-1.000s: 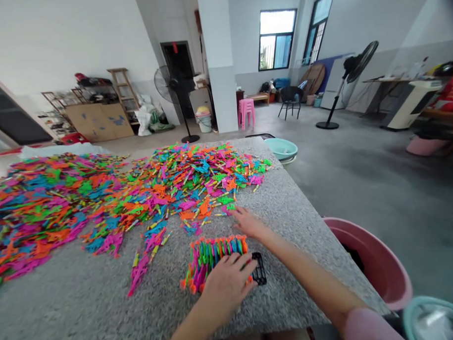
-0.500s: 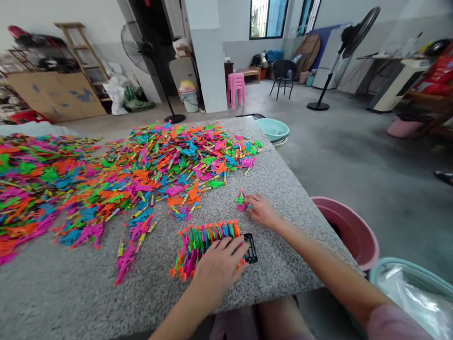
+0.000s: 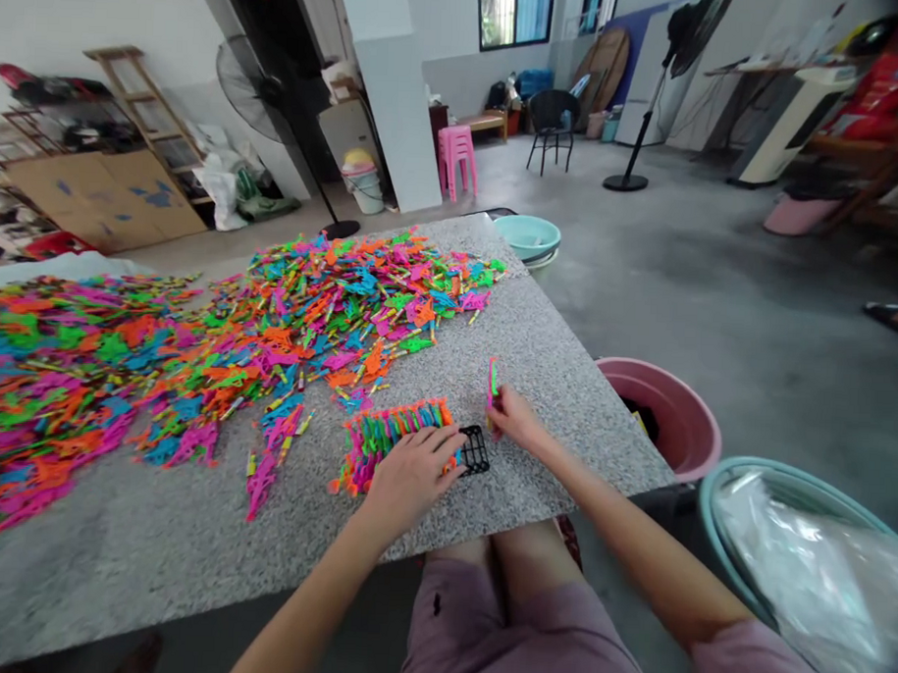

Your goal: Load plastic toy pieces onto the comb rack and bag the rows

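Observation:
My left hand (image 3: 413, 470) lies with its fingers stretched over a packed row of small bright plastic toys (image 3: 398, 423), which look like toy guns with orange ends. The row sits in a black plastic grid rack (image 3: 475, 449), whose uncovered end shows just past my fingertips. Right of the rack, my right hand (image 3: 518, 417) is closed on a pink and green plastic toy (image 3: 491, 387), held upright. Its lower part is partly hidden by my fingers.
A big heap of the same toys (image 3: 332, 313) spreads over the speckled stone table (image 3: 551, 379), with a few loose toys (image 3: 268, 463) left of the rack. Beside the table's right edge stand a pink tub (image 3: 682, 418) and a teal tub (image 3: 722, 542) holding clear plastic bags (image 3: 801, 575).
My right hand has come back toward the rack with the pink and green toy, which now stands upright. My left hand stays on the row. The view has tilted down.

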### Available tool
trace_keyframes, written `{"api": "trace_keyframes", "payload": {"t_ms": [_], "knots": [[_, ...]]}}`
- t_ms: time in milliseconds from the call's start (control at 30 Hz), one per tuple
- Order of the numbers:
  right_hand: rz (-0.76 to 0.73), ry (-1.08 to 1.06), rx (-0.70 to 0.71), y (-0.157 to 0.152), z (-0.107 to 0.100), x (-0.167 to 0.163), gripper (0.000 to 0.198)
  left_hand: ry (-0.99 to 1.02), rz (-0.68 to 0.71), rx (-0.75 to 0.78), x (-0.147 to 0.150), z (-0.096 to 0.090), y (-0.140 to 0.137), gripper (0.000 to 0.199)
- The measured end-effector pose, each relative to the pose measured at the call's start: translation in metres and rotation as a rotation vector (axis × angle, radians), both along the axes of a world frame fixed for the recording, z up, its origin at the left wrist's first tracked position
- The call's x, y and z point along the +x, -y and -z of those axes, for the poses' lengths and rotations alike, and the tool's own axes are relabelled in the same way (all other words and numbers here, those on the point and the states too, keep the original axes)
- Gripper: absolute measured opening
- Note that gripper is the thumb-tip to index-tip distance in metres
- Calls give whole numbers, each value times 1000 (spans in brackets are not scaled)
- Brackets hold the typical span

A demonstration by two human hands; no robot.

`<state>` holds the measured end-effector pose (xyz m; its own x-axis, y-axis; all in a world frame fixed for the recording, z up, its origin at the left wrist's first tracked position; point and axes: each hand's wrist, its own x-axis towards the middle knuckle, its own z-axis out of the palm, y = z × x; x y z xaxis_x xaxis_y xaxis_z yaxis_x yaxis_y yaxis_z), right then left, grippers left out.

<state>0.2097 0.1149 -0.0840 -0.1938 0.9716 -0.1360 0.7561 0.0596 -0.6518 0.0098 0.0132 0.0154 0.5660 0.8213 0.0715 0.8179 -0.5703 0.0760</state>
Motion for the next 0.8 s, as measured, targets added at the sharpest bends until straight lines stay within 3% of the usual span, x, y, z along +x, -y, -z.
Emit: {"api": "trace_keyframes", "payload": {"t_ms": [100, 233, 333, 400, 533, 633, 800], "knots": [[-19, -235, -17, 19, 10, -2, 26, -17, 12, 18, 0, 1, -2, 35], [-8, -327, 100, 20, 20, -14, 21, -28, 3, 55, 0, 3, -3, 32], [-100, -367, 188, 16, 22, -26, 13, -31, -3, 73, 0, 4, -4, 32], [-207, -328, 234, 14, 21, -33, 11, -31, 1, 78, 0, 4, -5, 31], [-402, -112, 250, 12, 14, -40, 29, -29, 6, 77, 0, 5, -5, 32], [-449, -4, 240, 11, 4, -42, 36, -21, 11, 91, 0, 7, -4, 32], [-442, 57, 199, 6, -6, -48, 30, -56, 70, 82, -1, 7, -7, 35]]}}
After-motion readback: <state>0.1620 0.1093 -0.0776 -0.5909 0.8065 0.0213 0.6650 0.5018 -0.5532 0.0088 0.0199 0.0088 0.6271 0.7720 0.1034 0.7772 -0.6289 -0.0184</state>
